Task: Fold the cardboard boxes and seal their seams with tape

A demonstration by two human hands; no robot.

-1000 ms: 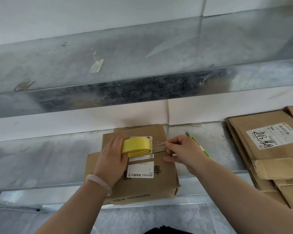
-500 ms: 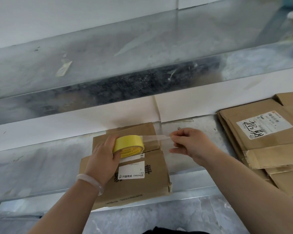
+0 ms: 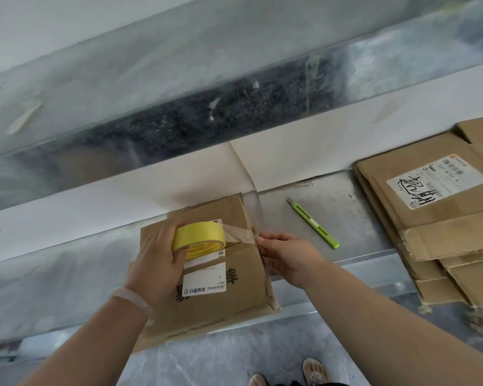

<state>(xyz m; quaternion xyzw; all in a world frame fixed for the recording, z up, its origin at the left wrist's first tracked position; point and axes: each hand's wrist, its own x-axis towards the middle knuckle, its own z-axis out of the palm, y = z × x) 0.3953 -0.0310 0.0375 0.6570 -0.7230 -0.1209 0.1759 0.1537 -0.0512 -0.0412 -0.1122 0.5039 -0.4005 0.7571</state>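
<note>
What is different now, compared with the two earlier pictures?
The right hand brought the tape strip from the air down to the right edge of the cardboard box, uncovering the green knife. The left hand still grips the yellow tape roll on the box; the flattened boxes stayed.

Looks like a packing station in a workshop or stockroom. A scuffed galvanised sheet-metal bench (image 3: 346,201) crosses the frame, with a stack of flattened brown cardboard boxes (image 3: 430,229) bearing shipping labels at right and a slim green utility knife (image 3: 313,222) at centre — old tape scraps (image 3: 23,118) cling to the grey metal ducting (image 3: 234,65) above.
</note>
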